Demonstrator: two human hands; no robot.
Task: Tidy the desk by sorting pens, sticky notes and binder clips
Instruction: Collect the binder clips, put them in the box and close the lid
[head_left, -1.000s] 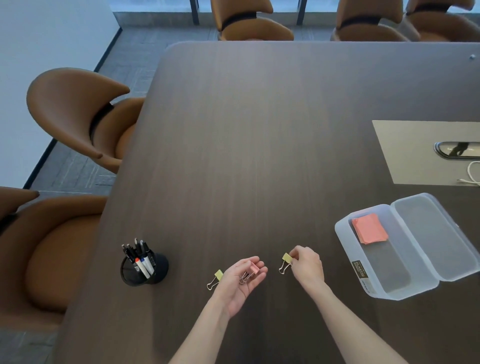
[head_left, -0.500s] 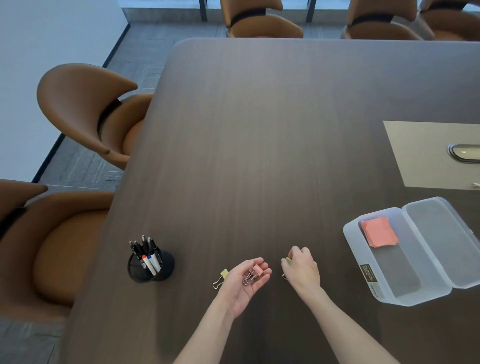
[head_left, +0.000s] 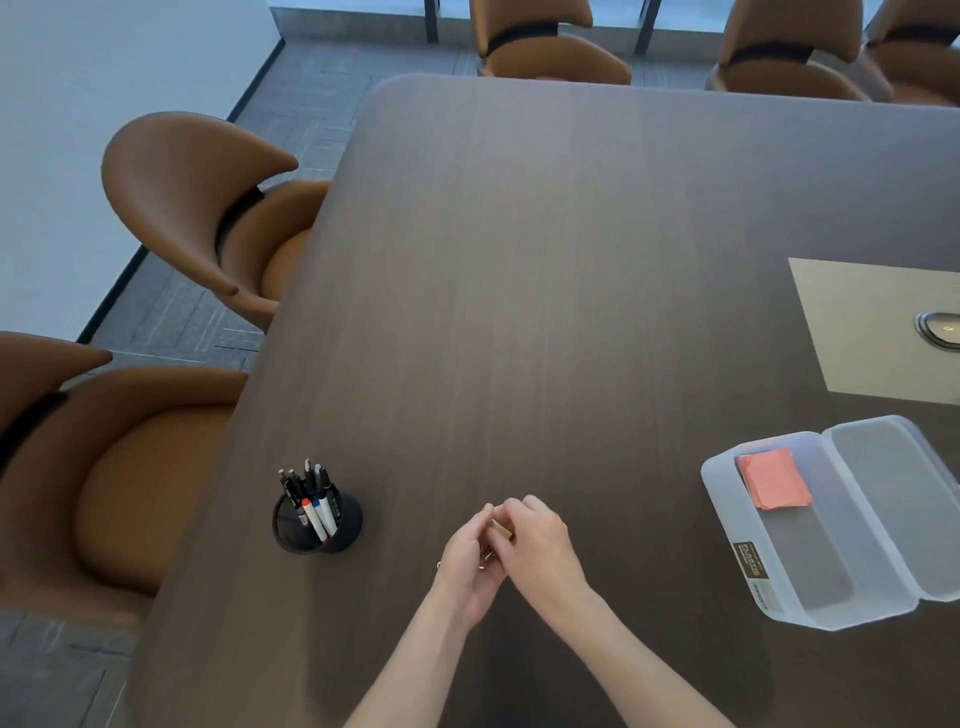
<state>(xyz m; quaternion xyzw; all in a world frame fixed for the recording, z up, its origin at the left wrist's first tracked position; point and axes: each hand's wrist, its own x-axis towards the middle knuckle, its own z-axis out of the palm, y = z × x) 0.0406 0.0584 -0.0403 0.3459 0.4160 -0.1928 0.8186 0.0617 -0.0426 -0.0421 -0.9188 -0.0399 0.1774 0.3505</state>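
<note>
My two hands meet over the dark table (head_left: 545, 291) near its front edge. My left hand (head_left: 467, 569) is cupped palm up, and the wire handles of a binder clip (head_left: 485, 560) show in it. My right hand (head_left: 540, 545) pinches a yellow binder clip (head_left: 502, 529) right against the left hand's fingers. A wire loop (head_left: 439, 565) peeks out at the left hand's outer edge. To the left stands a black mesh cup (head_left: 340, 535) with several pens (head_left: 311, 496). To the right lies an open clear plastic box (head_left: 810, 556) with pink sticky notes (head_left: 774, 479) inside.
The box's lid (head_left: 893, 509) lies flat to its right. A beige panel (head_left: 862, 322) with a metal cable port (head_left: 940, 332) is set in the table at far right. Brown chairs stand along the left edge (head_left: 182, 197), (head_left: 114, 478) and the far edge (head_left: 540, 47).
My right hand has lifted the yellow clip off the table and carried it left to my left hand. The left hand has curled over its clip. The other yellow clip is now mostly hidden.
</note>
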